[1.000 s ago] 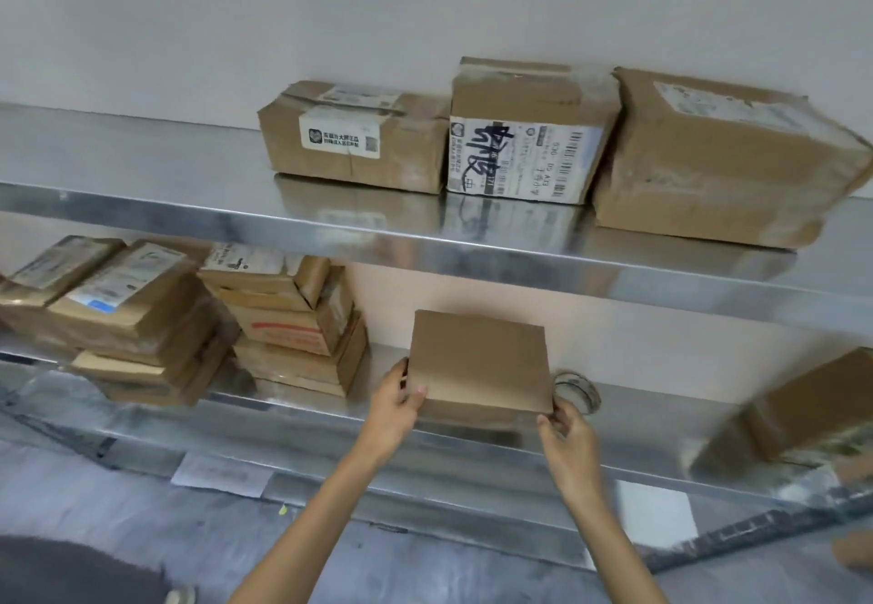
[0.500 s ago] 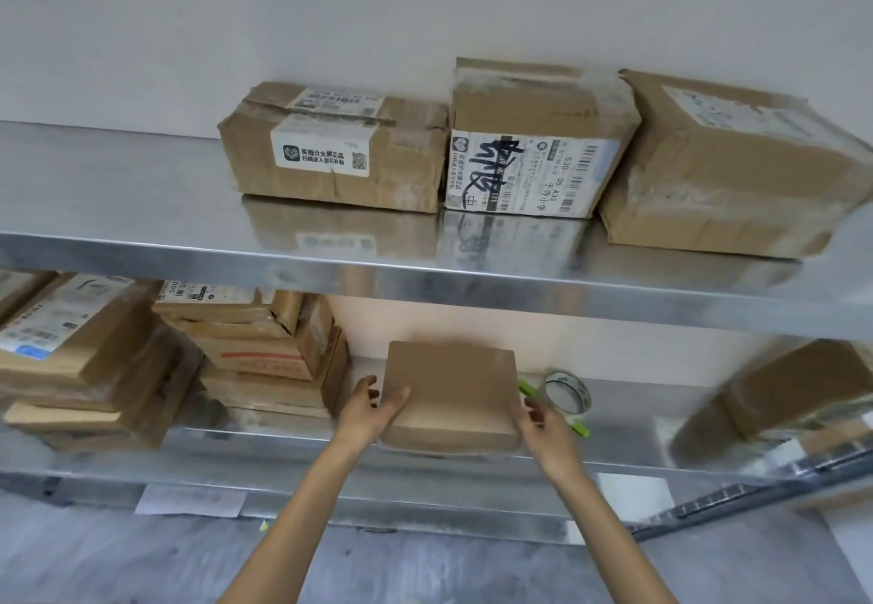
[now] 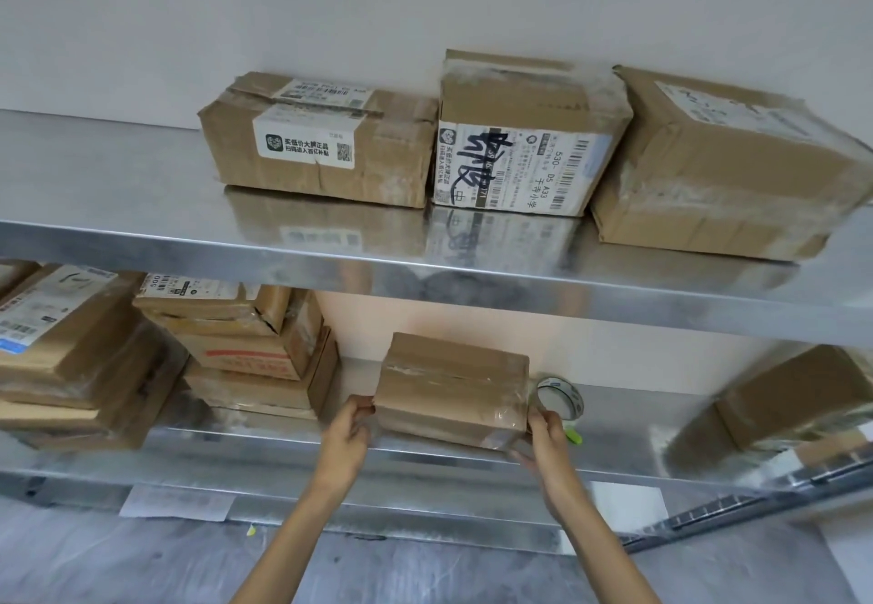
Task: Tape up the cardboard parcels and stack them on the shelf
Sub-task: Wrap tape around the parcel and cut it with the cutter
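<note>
Head view: parcel (image 3: 453,391) between left hand (image 3: 347,433), right hand (image 3: 543,435) (long axis sideways)

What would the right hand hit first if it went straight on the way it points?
Most likely the roll of clear packing tape standing beyond the right hand, which grips the right end of the small brown cardboard parcel on the lower steel shelf. Depth is unclear; it could miss.

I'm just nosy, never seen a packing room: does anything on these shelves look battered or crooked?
Yes. On the top shelf, the right box sits skewed to its neighbours, its walls dented. On the lower shelf, the stack's top box has a split corner. A tape roll stands on edge beside the held parcel.
</note>
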{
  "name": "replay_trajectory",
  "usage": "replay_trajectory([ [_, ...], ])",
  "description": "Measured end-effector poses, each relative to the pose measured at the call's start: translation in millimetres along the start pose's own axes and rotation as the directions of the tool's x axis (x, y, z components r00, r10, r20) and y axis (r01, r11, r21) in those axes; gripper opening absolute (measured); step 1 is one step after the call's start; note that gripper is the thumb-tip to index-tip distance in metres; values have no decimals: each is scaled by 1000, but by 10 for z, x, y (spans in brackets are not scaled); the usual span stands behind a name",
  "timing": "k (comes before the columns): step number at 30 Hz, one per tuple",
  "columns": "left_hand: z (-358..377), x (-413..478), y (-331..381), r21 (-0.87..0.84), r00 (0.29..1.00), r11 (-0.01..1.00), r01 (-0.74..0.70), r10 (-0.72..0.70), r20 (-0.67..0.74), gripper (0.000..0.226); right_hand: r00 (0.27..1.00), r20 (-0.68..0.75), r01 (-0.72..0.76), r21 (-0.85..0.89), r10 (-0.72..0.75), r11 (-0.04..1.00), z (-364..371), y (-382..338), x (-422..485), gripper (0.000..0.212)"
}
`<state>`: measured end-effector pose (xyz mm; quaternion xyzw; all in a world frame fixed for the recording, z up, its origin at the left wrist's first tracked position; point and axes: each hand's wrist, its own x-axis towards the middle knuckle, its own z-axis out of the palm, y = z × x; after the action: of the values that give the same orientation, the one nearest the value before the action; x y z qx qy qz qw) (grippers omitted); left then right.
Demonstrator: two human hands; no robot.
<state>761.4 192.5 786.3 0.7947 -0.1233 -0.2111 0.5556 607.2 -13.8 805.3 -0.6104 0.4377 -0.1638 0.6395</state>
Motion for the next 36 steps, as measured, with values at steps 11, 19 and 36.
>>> replay_trajectory([
  [11,-69,-20,97,8,997,998,-67,67,25,34,989,139,51,-52,-44,997,-67,134,-48,48],
  [19,5,-115,-138,134,1000,991,-10,9,11,43,994,111,2,11,-3,1000,-77,335,18,52],
  [36,317,57,168,66,985,985,-158,162,-61,33,930,52,239,-838,-364,490,-535,439,690,29],
])
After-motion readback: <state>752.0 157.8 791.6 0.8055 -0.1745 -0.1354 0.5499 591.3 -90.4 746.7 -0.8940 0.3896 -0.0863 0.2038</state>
